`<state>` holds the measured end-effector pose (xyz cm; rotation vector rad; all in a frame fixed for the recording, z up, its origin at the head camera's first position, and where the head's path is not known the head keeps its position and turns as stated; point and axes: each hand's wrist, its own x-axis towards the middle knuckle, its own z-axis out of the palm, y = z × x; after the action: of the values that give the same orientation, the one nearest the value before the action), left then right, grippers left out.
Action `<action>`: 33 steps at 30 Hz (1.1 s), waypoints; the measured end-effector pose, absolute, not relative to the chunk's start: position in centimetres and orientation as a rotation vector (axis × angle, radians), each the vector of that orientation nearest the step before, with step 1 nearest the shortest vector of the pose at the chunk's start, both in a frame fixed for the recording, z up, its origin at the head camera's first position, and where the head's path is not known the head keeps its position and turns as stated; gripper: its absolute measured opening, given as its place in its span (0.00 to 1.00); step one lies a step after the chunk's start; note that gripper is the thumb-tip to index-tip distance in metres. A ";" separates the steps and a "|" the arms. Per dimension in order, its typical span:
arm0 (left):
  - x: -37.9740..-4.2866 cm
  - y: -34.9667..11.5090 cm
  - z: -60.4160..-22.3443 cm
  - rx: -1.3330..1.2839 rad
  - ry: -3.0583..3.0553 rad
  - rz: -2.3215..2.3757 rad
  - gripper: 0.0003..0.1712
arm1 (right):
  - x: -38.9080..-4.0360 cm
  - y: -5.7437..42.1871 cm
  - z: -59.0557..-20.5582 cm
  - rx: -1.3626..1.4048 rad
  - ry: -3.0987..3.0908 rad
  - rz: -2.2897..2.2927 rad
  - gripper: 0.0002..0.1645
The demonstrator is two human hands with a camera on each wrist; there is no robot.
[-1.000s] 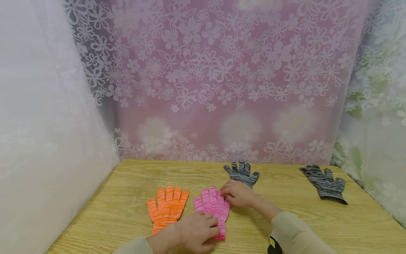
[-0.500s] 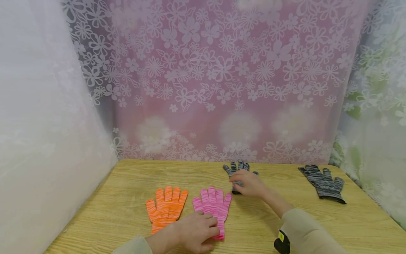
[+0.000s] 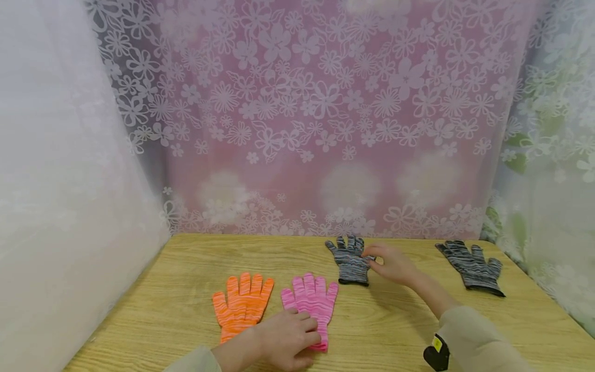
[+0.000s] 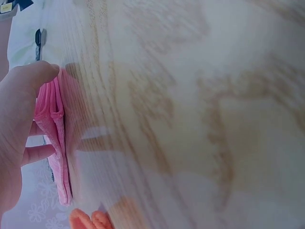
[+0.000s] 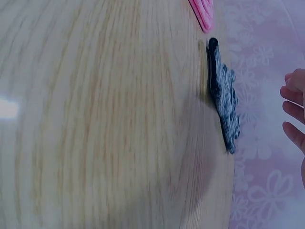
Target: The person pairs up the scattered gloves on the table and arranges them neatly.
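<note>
A pink knit glove [image 3: 313, 299] lies flat, fingers pointing away, with my left hand [image 3: 289, 338] resting on its cuff end. In the left wrist view the left thumb [image 4: 40, 71] is at the cuff edge and the fingers touch the glove's side. Farther back lies a grey-and-black knit glove [image 3: 351, 264], spread flat. My right hand [image 3: 392, 264] is raised at its right side, fingertips overlapping its edge in the head view. The right wrist view shows these fingers [image 5: 294, 107] apart from the grey glove [image 5: 223, 95], loosely bent and holding nothing.
An orange knit glove [image 3: 244, 305] lies left of the pink one, its cuff partly behind the left forearm. A second grey-and-black glove [image 3: 471, 267] lies at the back right of the wooden table [image 3: 195, 268]. Flowered curtains [image 3: 325, 129] hang behind and at both sides.
My right hand has moved from the pink glove's fingers, across the nearer grey glove, to its right side. That grey glove is now uncovered. The left hand has stayed put.
</note>
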<state>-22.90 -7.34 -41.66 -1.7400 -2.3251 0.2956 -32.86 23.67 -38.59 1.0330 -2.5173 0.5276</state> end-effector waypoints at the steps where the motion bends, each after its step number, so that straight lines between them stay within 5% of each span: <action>1: -22.9 -7.3 -41.6 -1.737 -2.325 0.296 0.15 | -32.8 24.0 -38.6 1.018 -2.527 0.542 0.11; 22: -23.0 -7.6 -41.7 -1.727 -2.345 0.269 0.15 | -32.3 33.6 -38.1 0.665 -2.732 0.496 0.14; 33: -22.8 -7.5 -41.7 -1.723 -2.303 0.274 0.16 | -31.8 39.9 -38.8 0.270 -3.015 0.263 0.24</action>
<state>-22.81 -7.52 -41.71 -1.7228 -2.3027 0.2742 -31.77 39.89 -38.85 0.2700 -3.0152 0.2628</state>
